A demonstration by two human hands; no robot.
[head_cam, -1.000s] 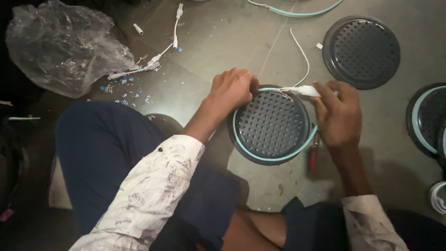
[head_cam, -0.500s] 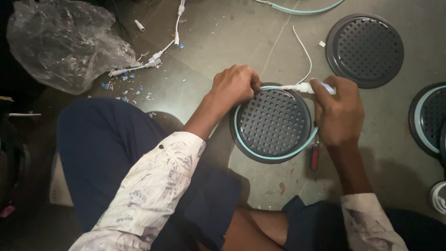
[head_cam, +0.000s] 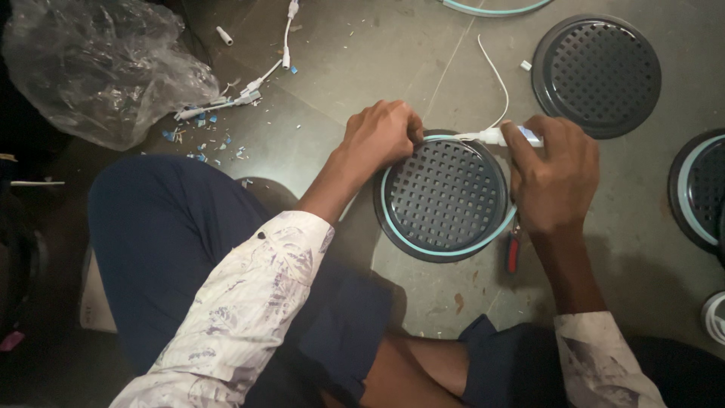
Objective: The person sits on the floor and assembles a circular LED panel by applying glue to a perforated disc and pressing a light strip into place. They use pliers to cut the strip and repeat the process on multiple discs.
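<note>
In the head view, a round dark perforated disc [head_cam: 444,195] ringed by a pale blue strip [head_cam: 453,252] was seen lying on the grey floor [head_cam: 355,60], just in front of the seated person's knees. The left hand [head_cam: 381,136] was pressed in a closed curl against the disc's rim at about ten o'clock, fingertips pinching the strip there. The right hand [head_cam: 555,177] was clenched around a white connector [head_cam: 495,137] at about one o'clock on the rim, a thin white wire [head_cam: 498,79] rising from it. A second perforated disc [head_cam: 596,75] lay at two o'clock, well apart. A crumpled clear plastic bag [head_cam: 98,68] sat at ten o'clock, white connector cables [head_cam: 249,91] beside it.
</note>
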